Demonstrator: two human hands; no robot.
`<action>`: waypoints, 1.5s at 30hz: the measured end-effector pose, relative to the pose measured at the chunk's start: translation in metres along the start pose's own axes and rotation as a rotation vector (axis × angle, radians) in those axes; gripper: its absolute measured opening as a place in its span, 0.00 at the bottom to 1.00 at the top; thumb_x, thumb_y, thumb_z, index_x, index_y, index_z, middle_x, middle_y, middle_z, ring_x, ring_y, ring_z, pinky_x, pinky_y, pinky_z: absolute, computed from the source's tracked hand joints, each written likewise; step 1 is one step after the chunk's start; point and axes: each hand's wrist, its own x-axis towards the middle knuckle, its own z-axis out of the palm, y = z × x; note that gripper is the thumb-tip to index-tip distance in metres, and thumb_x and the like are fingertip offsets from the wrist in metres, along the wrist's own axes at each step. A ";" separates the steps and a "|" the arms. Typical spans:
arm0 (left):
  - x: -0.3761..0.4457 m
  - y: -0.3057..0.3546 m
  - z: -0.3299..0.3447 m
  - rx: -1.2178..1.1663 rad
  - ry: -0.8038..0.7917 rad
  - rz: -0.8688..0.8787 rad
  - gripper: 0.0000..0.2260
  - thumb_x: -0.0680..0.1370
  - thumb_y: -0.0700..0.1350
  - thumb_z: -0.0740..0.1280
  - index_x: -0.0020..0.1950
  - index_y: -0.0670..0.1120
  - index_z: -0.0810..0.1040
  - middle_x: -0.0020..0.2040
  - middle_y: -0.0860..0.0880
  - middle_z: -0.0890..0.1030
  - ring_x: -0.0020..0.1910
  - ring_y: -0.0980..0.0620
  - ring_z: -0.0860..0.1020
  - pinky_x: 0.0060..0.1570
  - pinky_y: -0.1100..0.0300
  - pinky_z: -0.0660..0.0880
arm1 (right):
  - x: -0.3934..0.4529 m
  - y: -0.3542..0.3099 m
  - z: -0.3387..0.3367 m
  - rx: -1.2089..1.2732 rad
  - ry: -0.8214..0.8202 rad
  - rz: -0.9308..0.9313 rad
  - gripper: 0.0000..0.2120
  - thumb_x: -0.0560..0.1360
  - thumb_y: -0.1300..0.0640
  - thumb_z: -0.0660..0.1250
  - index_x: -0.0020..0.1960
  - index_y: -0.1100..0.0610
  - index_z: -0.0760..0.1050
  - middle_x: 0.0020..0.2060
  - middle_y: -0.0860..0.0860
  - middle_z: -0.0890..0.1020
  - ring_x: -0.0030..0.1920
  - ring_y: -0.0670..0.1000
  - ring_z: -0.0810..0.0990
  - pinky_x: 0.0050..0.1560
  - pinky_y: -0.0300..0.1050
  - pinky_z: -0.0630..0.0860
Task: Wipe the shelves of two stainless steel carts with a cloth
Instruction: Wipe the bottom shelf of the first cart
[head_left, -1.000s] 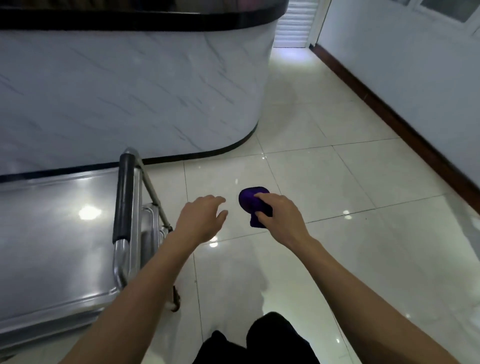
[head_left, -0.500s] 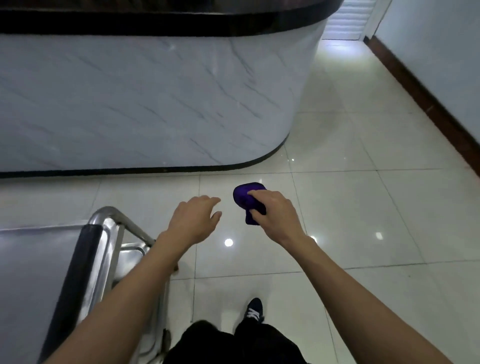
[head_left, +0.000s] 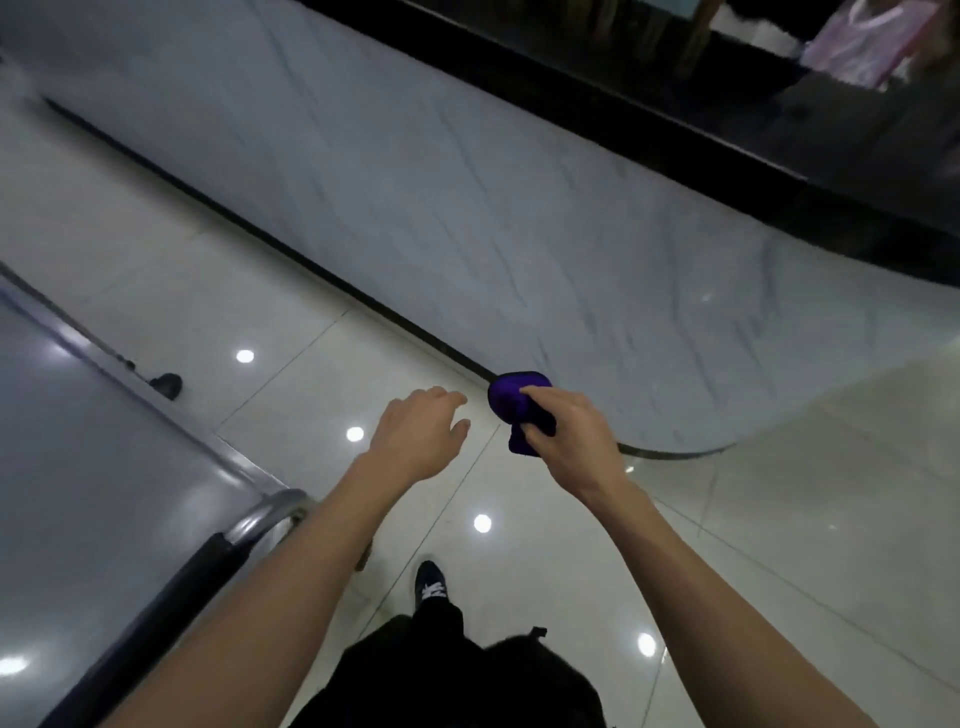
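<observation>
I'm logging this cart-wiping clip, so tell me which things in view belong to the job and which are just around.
Part of the job:
purple cloth, gripped by the right hand
steel cart shelf, at the left
left hand, open and holding nothing

Just around:
marble-look counter
tiled floor
pink bag on the counter

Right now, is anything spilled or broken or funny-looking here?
Nothing stands out. No spill or damage shows on the floor or the cart. The right hand holds the bunched purple cloth in the air; the left hand is empty.
</observation>
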 end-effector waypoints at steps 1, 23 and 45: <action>0.014 -0.003 -0.004 0.001 0.001 -0.014 0.20 0.83 0.54 0.59 0.74 0.51 0.70 0.69 0.49 0.76 0.64 0.48 0.76 0.61 0.50 0.73 | 0.017 0.002 -0.002 -0.001 -0.003 -0.007 0.21 0.78 0.54 0.68 0.70 0.49 0.74 0.64 0.46 0.80 0.64 0.50 0.75 0.64 0.49 0.74; 0.186 -0.100 -0.046 -0.222 0.086 -0.761 0.20 0.83 0.54 0.59 0.75 0.52 0.70 0.68 0.49 0.76 0.64 0.46 0.76 0.62 0.49 0.73 | 0.395 -0.020 0.039 0.033 -0.457 -0.592 0.20 0.75 0.58 0.70 0.67 0.53 0.77 0.62 0.48 0.82 0.61 0.55 0.77 0.57 0.46 0.71; 0.090 -0.172 0.009 -0.796 0.558 -1.613 0.20 0.83 0.53 0.62 0.74 0.48 0.72 0.69 0.47 0.77 0.65 0.47 0.76 0.62 0.51 0.74 | 0.438 -0.252 0.218 -0.286 -1.057 -1.393 0.22 0.77 0.54 0.69 0.70 0.48 0.73 0.62 0.48 0.80 0.61 0.51 0.76 0.59 0.45 0.73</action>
